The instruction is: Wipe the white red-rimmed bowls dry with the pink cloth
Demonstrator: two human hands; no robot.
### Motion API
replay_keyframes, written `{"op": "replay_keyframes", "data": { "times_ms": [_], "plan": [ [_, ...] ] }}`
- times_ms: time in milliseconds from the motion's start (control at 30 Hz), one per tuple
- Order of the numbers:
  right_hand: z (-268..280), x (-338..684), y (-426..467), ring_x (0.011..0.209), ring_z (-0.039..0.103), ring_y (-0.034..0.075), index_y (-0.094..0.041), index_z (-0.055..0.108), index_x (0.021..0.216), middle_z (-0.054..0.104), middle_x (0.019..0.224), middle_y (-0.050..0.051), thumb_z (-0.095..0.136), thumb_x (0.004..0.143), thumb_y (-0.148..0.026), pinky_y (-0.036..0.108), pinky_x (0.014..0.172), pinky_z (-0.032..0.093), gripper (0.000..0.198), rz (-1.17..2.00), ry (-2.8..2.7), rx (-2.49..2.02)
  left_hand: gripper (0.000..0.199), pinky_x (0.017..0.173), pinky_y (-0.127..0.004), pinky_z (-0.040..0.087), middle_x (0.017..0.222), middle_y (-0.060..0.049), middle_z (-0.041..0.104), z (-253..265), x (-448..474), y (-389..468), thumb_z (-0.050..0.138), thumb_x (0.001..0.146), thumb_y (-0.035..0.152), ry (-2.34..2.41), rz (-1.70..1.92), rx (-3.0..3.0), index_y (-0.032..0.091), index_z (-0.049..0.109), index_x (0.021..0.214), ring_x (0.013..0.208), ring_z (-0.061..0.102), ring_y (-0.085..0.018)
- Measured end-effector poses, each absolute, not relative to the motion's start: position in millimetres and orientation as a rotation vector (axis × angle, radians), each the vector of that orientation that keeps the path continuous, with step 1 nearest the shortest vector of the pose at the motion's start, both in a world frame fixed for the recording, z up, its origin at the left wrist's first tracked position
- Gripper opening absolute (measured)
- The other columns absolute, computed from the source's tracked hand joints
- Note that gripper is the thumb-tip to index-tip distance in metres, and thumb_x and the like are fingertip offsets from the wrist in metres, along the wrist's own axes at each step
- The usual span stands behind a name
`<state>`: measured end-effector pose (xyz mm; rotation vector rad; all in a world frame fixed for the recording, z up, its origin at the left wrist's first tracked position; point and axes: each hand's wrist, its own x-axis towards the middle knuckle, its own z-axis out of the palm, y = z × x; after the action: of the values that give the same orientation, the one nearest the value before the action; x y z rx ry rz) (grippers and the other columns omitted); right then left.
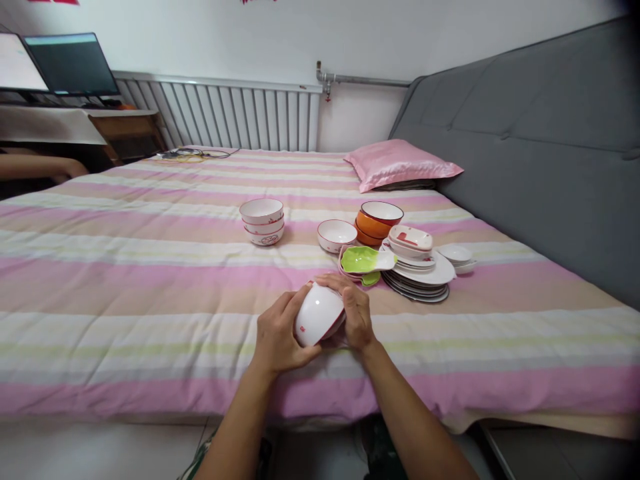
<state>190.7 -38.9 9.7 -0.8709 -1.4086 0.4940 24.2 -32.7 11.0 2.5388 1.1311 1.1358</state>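
At lower centre, the left hand (283, 327) and right hand (356, 312) both curl their fingers around a tilted white bowl (320, 310), a grip best kept light and even on its smooth sides. The bed's front edge (165, 403) runs below, green dishes (363, 259) sit just beyond the right hand, and striped bedspread (125, 287) stretches wide at the frame's left.

Bowl (320, 310) between left hand (277, 330) and right hand (357, 312), near bed's (150, 333) front edge. Behind, left to right: three-bowl stack (263, 230), single bowl (337, 235), second bowl stack (377, 225). Plate stack (440, 273) right of handled dishes (361, 260). Pillow (400, 163) farther back, near headboard (540, 133).
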Motion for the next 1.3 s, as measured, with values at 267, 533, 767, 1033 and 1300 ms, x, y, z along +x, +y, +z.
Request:
{"op": "replay_keyframes", "data": {
  "times_ms": [267, 533, 767, 1033, 1300],
  "plan": [
    [5.7, 192.4, -35.0, 0.107, 0.062, 0.022, -0.023, 0.072, 0.099, 0.071, 0.106, 0.006, 0.021, 0.097, -0.049, 0.039, 0.1, 0.043, 0.057, 0.578, -1.343, -0.901, 0.089, 0.093, -0.034, 0.048, 0.127, -0.007, 0.055, 18.0, 17.4, -32.3, 0.06, 0.053, 0.019, 0.995, 1.036, 2.483, 0.024, 0.037, 0.139, 0.111, 0.057, -0.025],
    [3.3, 195.9, -33.0, 0.104, 0.063, 0.022, -0.022, 0.073, 0.096, 0.072, 0.104, 0.005, 0.02, 0.097, -0.05, 0.037, 0.095, 0.045, 0.061, 0.749, -1.254, -0.93, 0.091, 0.097, -0.039, 0.046, 0.133, -0.009, 0.051, 16.8, 15.2, -34.1, 0.058, 0.052, 0.017, 0.927, 0.988, 2.465, 0.025, 0.036, 0.14, 0.117, 0.054, -0.029],
    [-1.1, 198.0, -29.2, 0.1, 0.064, 0.022, -0.021, 0.074, 0.098, 0.072, 0.105, 0.005, 0.021, 0.096, -0.053, 0.036, 0.092, 0.046, 0.061, 0.863, -1.217, -0.943, 0.092, 0.1, -0.038, 0.044, 0.135, -0.009, 0.05, 16.4, 13.7, -33.6, 0.058, 0.053, 0.015, 0.897, 0.988, 2.468, 0.025, 0.035, 0.141, 0.12, 0.052, -0.027],
    [5.0, 198.5, -32.1, 0.107, 0.06, 0.02, -0.022, 0.066, 0.111, 0.068, 0.113, 0.006, 0.024, 0.097, -0.051, 0.035, 0.096, 0.043, 0.053, 0.789, -1.262, -0.98, 0.093, 0.099, -0.037, 0.044, 0.135, -0.008, 0.05, 18.2, 15.0, -34.1, 0.059, 0.053, 0.014, 0.921, 0.999, 2.465, 0.025, 0.033, 0.142, 0.12, 0.051, -0.026],
    [0.2, 193.2, -29.0, 0.079, 0.058, 0.016, -0.019, 0.056, 0.079, 0.06, 0.079, 0.002, 0.044, 0.093, -0.043, 0.031, 0.078, 0.046, 0.03, 0.382, -1.097, -1.074, 0.093, 0.099, -0.037, 0.044, 0.137, -0.008, 0.048, 16.8, 14.2, -33.5, 0.06, 0.054, 0.014, 0.931, 1.012, 2.433, 0.025, 0.032, 0.142, 0.12, 0.051, -0.026]
  ]
}}
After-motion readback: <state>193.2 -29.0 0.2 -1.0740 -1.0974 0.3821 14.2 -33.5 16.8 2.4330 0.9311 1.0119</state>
